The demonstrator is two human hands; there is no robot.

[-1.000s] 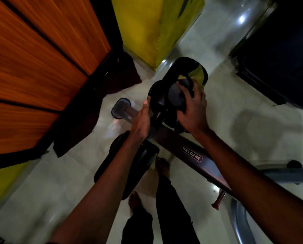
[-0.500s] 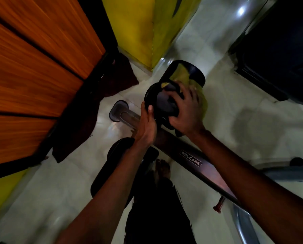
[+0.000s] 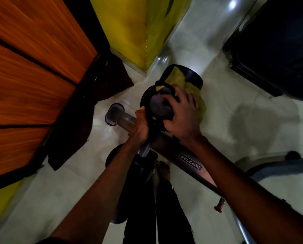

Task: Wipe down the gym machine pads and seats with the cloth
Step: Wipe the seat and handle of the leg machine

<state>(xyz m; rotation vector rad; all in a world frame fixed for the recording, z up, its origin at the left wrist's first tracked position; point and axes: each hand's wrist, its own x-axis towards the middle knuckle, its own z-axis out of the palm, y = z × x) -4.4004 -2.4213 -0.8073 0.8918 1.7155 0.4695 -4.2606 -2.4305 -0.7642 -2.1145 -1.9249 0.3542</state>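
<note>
Two black roller pads sit at the top of a grey machine arm marked WELCARE (image 3: pixel 190 162). A yellow-green cloth (image 3: pixel 178 77) is draped over the far pad (image 3: pixel 193 79) and down its right side. My right hand (image 3: pixel 182 113) presses the cloth against the near pad (image 3: pixel 157 104), fingers curled over it. Just left of that pad, my left hand (image 3: pixel 140 128) grips the metal bar (image 3: pixel 125 120) with its thumb up against the pad's rim. A lower black pad (image 3: pixel 138 166) is partly hidden behind my left forearm.
An orange wood-panelled wall (image 3: pixel 32 76) stands close on the left, with a dark red cloth (image 3: pixel 80 124) hanging at its foot. A yellow pillar (image 3: pixel 134 32) is behind the machine. Dark equipment (image 3: pixel 273 46) fills the upper right. My legs and bare feet (image 3: pixel 163 170) stand on the pale tiled floor.
My right hand has slid with the cloth from the far pad's top down and round the near pad. My left hand stayed gripped on the bar.
</note>
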